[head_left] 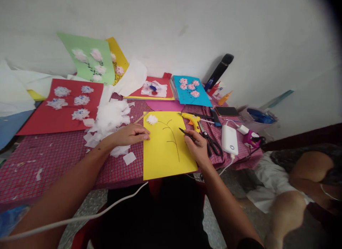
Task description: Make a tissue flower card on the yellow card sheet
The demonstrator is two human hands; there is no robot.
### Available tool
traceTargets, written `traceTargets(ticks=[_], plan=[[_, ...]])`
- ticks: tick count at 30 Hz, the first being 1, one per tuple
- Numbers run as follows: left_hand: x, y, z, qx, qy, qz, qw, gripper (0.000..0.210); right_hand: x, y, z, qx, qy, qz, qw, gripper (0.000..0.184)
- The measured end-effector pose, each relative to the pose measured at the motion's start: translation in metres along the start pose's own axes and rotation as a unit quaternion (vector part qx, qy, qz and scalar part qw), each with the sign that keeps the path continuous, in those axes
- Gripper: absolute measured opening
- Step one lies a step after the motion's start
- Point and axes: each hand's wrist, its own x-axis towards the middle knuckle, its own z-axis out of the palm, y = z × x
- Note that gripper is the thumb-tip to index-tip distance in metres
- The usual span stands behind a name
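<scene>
A yellow sheet of paper (160, 159) lies before me on the table. It carries a thin drawn stem with short branches (175, 142) and one white paper flower (152, 119) near its top left corner. My right hand (197, 145) grips a black pen (187, 133), whose tip is over the right part of the sheet, close to the stem. At the sheet's left edge rests my left hand (133, 134), fingers loosely stretched, with nothing seen in it. Beside that hand is a heap of white tissue pieces (110, 115). A thin wooden stick (141, 117) lies just above its fingers.
Right of the sheet are a yellow glue gun (192, 121), black scissors (212, 143) and a white power bank (229, 139). Flower cards on red (40, 117), green (80, 42) and blue (187, 99) paper stand or lie behind. Another person (288, 202) sits at the right.
</scene>
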Motion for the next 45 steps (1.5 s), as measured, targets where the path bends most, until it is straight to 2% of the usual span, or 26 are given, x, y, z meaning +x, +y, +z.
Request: traceTargets(ticks=[4, 9, 15, 22, 30, 45], plan=[[0.0, 0.001, 0.0, 0.0, -0.001, 0.005, 1.0, 0.02, -0.002, 0.001, 0.001, 0.022, 0.003, 0.025, 0.999, 0.026], [-0.001, 0.004, -0.002, 0.045, -0.035, -0.022, 0.998, 0.029, -0.003, 0.002, 0.004, 0.044, 0.015, 0.042, 0.998, 0.024], [-0.002, 0.004, -0.003, 0.06, -0.044, -0.029, 0.997, 0.033, -0.004, -0.006, 0.002, 0.03, 0.012, 0.046, 0.998, 0.014], [-0.001, 0.005, -0.002, 0.065, -0.039, -0.017, 0.997, 0.032, -0.004, -0.006, -0.001, 0.001, 0.002, 0.024, 1.0, 0.01], [-0.001, 0.004, -0.002, 0.069, -0.039, -0.018, 0.997, 0.032, -0.002, -0.002, -0.001, 0.008, -0.028, -0.031, 0.999, 0.016], [-0.001, 0.004, -0.003, 0.074, -0.044, -0.023, 0.996, 0.033, -0.001, -0.013, 0.001, -0.014, -0.035, -0.016, 0.999, 0.017]])
